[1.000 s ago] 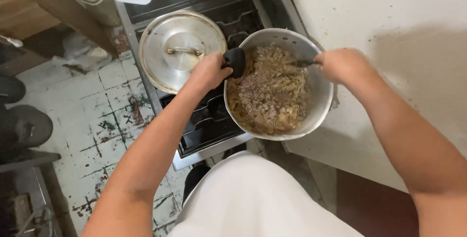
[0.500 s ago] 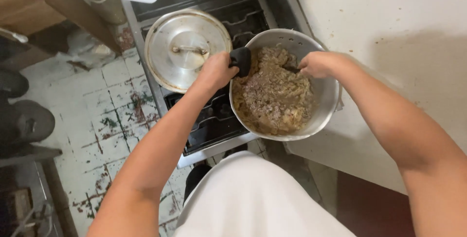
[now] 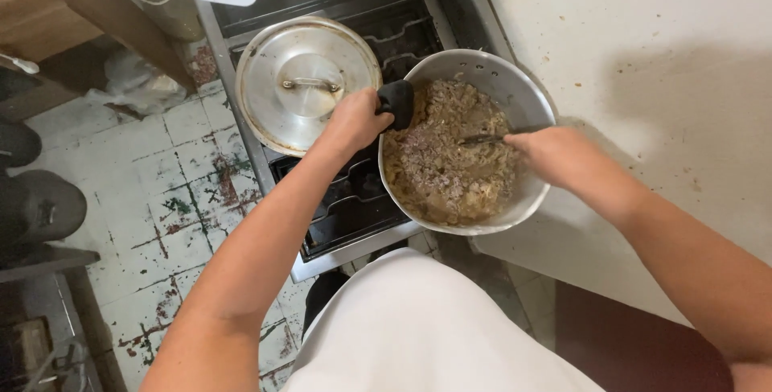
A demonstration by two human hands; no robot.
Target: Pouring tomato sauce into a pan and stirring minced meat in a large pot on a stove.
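From the head camera, a round metal pot (image 3: 527, 94) sits at the front right of a dark stove (image 3: 354, 199), filled with a brownish mix of ground meat and shredded food (image 3: 446, 163). The left hand (image 3: 354, 119) is wrapped tight around the pot's black handle (image 3: 397, 102) at its left rim. The right hand (image 3: 555, 155) reaches over the pot's right edge, its fingers closed on a metal utensil (image 3: 482, 139) whose tip lies in the food. Just left of the pot, a second pot wears a shiny lid (image 3: 305, 82). A pale counter (image 3: 643, 54) runs along the right, worn floor tiles (image 3: 177, 191) along the left.
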